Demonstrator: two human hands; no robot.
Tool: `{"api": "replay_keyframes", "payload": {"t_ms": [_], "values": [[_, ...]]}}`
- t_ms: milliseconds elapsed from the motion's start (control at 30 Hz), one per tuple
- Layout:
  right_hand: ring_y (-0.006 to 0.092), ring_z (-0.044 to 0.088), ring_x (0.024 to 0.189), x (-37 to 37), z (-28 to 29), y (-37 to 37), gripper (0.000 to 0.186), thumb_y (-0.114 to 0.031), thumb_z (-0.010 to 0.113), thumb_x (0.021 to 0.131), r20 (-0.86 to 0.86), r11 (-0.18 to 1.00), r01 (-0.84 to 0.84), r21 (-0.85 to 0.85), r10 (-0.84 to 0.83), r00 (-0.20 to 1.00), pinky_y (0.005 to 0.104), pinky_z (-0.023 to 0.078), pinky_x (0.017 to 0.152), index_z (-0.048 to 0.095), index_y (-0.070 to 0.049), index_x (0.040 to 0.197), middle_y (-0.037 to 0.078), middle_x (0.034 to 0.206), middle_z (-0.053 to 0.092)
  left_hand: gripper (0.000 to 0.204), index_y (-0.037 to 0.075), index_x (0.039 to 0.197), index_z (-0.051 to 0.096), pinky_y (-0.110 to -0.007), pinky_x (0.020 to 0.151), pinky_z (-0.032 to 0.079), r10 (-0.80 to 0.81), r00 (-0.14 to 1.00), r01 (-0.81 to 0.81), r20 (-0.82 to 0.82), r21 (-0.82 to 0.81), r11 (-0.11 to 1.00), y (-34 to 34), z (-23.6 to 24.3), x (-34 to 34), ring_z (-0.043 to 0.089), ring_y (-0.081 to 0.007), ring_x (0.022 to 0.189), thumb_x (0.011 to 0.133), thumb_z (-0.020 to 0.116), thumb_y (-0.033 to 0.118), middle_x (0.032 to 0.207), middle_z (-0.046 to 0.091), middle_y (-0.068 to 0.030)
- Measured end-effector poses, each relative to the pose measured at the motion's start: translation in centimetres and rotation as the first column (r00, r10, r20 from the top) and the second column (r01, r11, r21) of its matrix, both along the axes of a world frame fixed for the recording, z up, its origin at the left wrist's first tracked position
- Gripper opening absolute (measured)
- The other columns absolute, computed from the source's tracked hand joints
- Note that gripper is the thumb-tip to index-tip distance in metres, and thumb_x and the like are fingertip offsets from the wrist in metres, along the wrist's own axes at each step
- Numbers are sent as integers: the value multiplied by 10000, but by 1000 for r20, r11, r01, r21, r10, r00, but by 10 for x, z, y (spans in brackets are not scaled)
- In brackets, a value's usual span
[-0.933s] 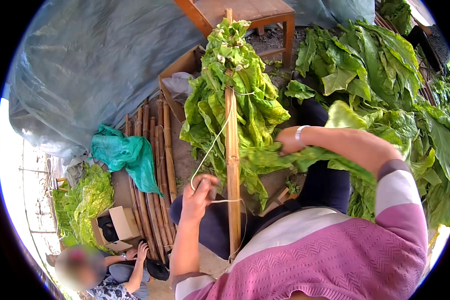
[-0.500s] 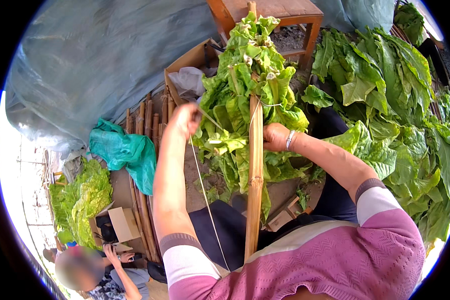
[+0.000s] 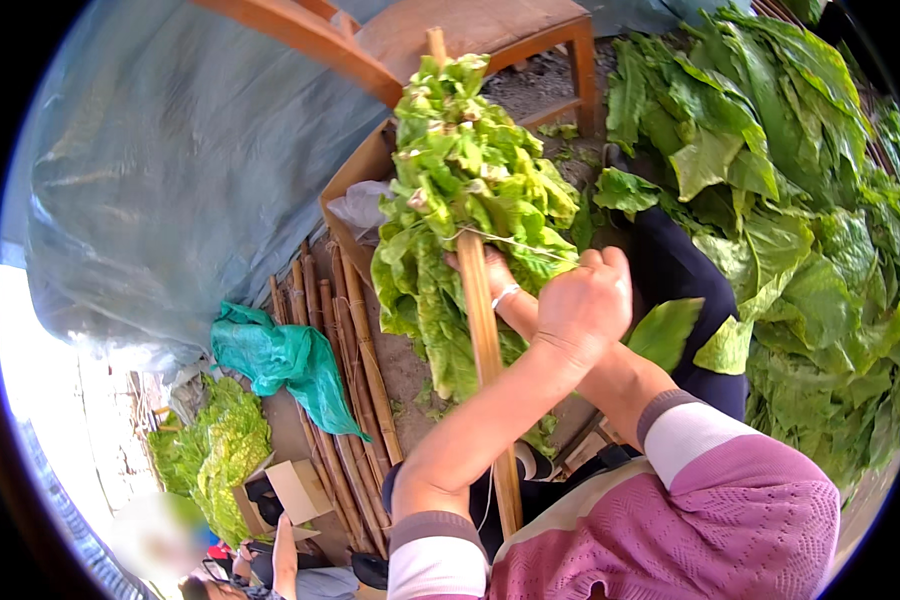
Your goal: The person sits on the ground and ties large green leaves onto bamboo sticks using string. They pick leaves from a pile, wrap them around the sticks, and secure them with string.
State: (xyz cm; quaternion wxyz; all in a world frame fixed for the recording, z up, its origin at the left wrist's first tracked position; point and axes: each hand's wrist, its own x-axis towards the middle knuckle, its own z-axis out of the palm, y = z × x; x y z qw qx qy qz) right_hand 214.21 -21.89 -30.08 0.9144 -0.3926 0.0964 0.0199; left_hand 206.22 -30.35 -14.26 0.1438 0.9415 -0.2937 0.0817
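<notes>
A pale wooden pole (image 3: 482, 330) slants up from my lap, its far end resting at a brown wooden chair (image 3: 470, 30). Large green leaves (image 3: 425, 290) hang bunched along its upper part, stems toward the pole. My left hand (image 3: 588, 300) is a fist crossed over to the right, above my right forearm. A thin white string (image 3: 520, 243) runs taut from the pole to this fist. Under it, my right hand (image 3: 492, 275), with a bracelet at the wrist, is closed at the leaves behind the pole; its fingers are partly hidden.
A big heap of green leaves (image 3: 810, 270) lies on the right. On the left are several poles (image 3: 345, 350), a green plastic bag (image 3: 280, 355), a smaller leaf pile (image 3: 225, 450) and an open cardboard box (image 3: 298, 490). Another person (image 3: 285, 560) sits at lower left. Plastic sheeting (image 3: 190, 180) hangs behind.
My left hand has swung from left of the pole across to its right, pulling the string over. My right hand has moved left behind the pole. The view has shifted.
</notes>
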Motion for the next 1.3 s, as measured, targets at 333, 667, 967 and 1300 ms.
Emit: {"api": "replay_keyframes", "payload": {"t_ms": [333,667,967,1300], "values": [[336,529,1064,-84,43,-180,629,-311,754,670,315,427,137,-894,382,869,420,429,918,521,-71,1203,148,1184,546,367,-28,1246,451,-348,710,468,247,968,-240,-40,-430,871,-2,-48,-101,581,-277,828,882,419,3,943,587,-190],[313,530,1052,-232,-69,-517,450,-106,568,765,-305,-444,-604,-662,-576,758,439,457,836,490,-86,1207,139,1159,518,407,29,1297,384,-191,334,237,333,639,-761,-693,-635,137,43,-30,-171,335,-51,393,892,411,70,642,518,-69],[330,592,909,-345,30,-476,262,-146,594,720,-380,-233,-498,-835,-411,829,403,489,769,610,-77,972,140,947,606,163,36,1003,517,-178,324,217,-76,496,-854,-865,-502,139,11,-30,-147,329,-50,367,936,418,146,619,496,-69],[299,549,979,-323,-17,-453,534,-265,724,709,-239,-241,-315,-918,-299,924,399,464,803,528,-107,1180,127,1040,563,180,36,1002,532,-189,317,216,-306,401,-872,-863,-462,162,-22,-49,-119,307,-65,354,945,428,172,673,570,-88]]}}
